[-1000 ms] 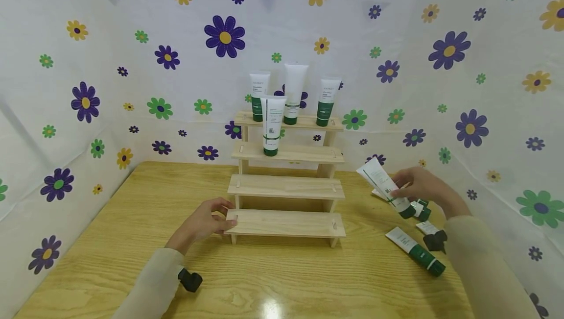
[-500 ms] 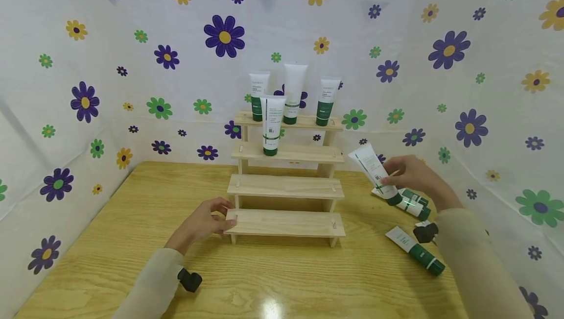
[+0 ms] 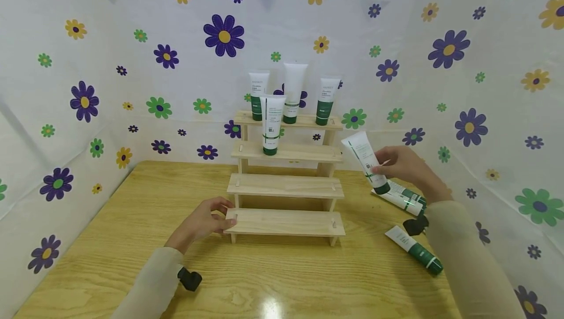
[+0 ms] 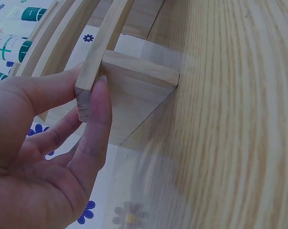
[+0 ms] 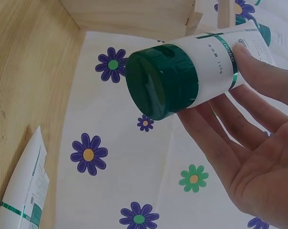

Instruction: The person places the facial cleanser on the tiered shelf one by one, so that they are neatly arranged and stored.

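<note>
White tube [image 3: 363, 156] with green cap [image 5: 158, 82]

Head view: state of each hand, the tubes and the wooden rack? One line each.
Left hand: gripping the left end of the bottom shelf.
Right hand: holding the raised tube.
Raised tube: tilted, green cap on, cap end lower.
Wooden rack: standing on the table.
Three top-shelf tubes: upright, caps down.
Second-shelf tube: upright, cap down.
Nearest table tube: lying, capped.
Farther table tubes: lying bunched, count unclear.
</note>
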Demonstrator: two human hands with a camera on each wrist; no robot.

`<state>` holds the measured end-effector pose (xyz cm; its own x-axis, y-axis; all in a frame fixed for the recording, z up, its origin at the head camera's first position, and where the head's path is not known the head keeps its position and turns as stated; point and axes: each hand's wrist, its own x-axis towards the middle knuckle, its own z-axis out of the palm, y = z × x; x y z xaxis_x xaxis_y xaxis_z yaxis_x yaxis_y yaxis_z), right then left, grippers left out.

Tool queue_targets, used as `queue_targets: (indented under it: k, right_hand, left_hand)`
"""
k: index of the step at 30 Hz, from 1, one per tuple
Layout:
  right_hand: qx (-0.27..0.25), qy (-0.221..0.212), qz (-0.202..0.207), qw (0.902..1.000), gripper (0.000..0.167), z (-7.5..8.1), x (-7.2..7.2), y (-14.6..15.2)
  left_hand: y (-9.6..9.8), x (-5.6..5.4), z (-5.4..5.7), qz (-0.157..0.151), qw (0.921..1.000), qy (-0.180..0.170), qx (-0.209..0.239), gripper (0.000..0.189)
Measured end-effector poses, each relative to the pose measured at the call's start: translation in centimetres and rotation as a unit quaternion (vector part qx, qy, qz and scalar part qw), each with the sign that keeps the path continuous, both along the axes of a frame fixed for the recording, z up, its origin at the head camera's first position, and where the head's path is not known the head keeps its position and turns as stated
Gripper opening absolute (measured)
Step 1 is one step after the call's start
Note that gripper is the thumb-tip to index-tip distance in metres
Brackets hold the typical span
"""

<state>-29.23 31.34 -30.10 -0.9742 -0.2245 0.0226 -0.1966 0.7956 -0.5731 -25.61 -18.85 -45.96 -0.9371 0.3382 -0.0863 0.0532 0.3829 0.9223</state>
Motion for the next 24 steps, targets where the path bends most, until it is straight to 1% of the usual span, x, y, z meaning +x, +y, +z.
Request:
queue_targets:
  k: [3, 7, 14, 24]
  right_hand:
    - [-0.003, 0.009, 0.000, 1.0000, 0.054, 0.1, -0.2, -0.4]
    - [-0.021, 0.012, -0.003, 0.9997, 0.055, 0.1, -0.4, -0.9]
    - [-0.049, 0.032, 0.001, 0.9983, 0.051, 0.3, -0.6, -1.8]
    - [-0.073, 0.038, -0.020, 0.9964, 0.048, 0.8, -0.8, -3.4]
  left_hand:
    - [-0.1, -0.1, 0.0, 0.001, 1.0000, -0.002, 0.006, 0.052]
    - [-0.2, -0.1, -0.1, 0.004, 1.0000, -0.003, 0.006, 0.050]
    - [0.0, -0.1, 0.0, 0.001, 1.0000, 0.003, 0.007, 0.050]
    - [0.1, 0.0, 0.1, 0.010, 0.9999, 0.007, -0.004, 0.048]
